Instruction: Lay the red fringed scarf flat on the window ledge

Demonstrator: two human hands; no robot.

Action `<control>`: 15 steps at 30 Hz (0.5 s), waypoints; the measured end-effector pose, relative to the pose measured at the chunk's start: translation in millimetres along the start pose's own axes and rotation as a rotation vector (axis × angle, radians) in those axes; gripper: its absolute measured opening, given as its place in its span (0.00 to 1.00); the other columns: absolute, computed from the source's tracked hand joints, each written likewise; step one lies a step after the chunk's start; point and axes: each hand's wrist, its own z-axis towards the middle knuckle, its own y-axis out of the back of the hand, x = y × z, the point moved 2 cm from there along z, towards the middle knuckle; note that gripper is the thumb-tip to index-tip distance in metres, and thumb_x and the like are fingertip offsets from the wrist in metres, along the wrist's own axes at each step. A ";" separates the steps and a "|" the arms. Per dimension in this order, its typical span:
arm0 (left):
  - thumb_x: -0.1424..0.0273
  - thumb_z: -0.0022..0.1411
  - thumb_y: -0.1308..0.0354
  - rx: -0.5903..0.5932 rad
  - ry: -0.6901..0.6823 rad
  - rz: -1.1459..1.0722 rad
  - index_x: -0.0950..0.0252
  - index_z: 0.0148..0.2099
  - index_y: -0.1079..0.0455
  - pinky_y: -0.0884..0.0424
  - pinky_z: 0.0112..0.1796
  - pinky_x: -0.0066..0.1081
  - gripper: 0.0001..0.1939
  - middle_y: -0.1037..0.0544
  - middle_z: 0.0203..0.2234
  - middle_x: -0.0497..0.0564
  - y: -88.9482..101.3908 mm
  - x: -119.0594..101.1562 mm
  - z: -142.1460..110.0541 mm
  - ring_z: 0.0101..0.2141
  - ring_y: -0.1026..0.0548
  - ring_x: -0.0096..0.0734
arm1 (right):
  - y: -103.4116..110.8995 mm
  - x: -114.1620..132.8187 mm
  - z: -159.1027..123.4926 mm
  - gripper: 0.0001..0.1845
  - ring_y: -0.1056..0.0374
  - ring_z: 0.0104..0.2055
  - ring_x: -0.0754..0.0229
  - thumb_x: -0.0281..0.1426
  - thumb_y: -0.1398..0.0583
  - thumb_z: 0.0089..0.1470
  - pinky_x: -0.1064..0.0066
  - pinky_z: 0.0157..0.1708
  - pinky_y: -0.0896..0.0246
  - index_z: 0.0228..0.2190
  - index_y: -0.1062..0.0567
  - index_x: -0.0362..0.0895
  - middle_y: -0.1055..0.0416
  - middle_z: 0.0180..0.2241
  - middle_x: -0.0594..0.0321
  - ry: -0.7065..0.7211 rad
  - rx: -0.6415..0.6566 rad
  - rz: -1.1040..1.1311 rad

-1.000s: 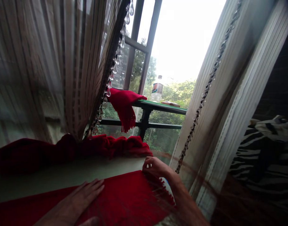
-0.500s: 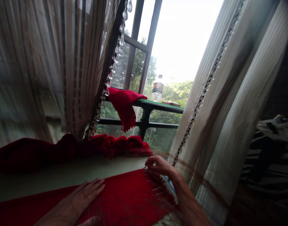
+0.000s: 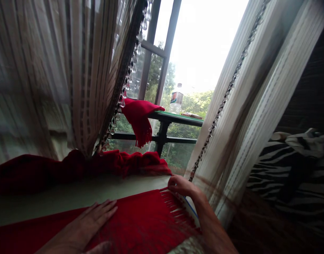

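A red fringed scarf (image 3: 140, 215) lies spread over the pale table (image 3: 79, 192). Flat on its left part rests my left hand (image 3: 85, 224), fingers stretched out. My right hand (image 3: 181, 186) is at the scarf's far right corner, with thumb and fingertips pinched on the fringe (image 3: 165, 189) there. More fringe strands run down the right end toward my right forearm, which covers part of them. Behind, a crumpled heap of red cloth (image 3: 130, 163) lies along the table's far edge.
Another red fringed scarf (image 3: 140, 114) hangs over the green-topped rail (image 3: 183, 118). On that rail stand a plastic bottle (image 3: 176, 98) and a small flat item (image 3: 192, 115). Beaded curtains (image 3: 230, 116) frame the window. Zebra-striped fabric (image 3: 296, 169) sits at right.
My right hand has slid slightly right, from the scarf's corner out along the fringe. The right curtain has swayed. My left hand stays in place.
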 end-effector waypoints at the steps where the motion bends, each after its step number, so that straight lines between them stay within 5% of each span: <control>1: 0.50 0.70 0.40 0.012 -0.005 0.007 0.43 0.75 0.41 0.33 0.66 0.48 0.35 0.36 0.72 0.45 0.3 1.3 0.8 0.69 0.35 0.52 | -0.1 -0.4 0.1 0.11 0.26 0.37 0.60 0.38 0.33 0.62 0.62 0.42 0.26 0.33 0.21 0.42 0.21 0.37 0.65 -0.007 0.001 -0.017; 9: 0.48 0.72 0.43 -0.034 0.004 0.008 0.43 0.76 0.42 0.32 0.66 0.51 0.34 0.36 0.72 0.44 4.9 -5.8 0.0 0.69 0.34 0.53 | 2.4 -7.5 1.3 0.10 0.26 0.37 0.60 0.37 0.32 0.61 0.63 0.41 0.27 0.33 0.21 0.43 0.22 0.34 0.67 -0.056 -0.015 -0.045; 15: 0.47 0.70 0.40 0.017 -0.032 -0.004 0.43 0.75 0.41 0.32 0.66 0.48 0.35 0.35 0.71 0.46 4.4 0.2 4.2 0.68 0.32 0.51 | 6.4 15.4 -2.6 0.03 0.31 0.35 0.62 0.26 0.32 0.55 0.68 0.38 0.34 0.34 0.18 0.43 0.26 0.32 0.67 0.004 -0.063 0.042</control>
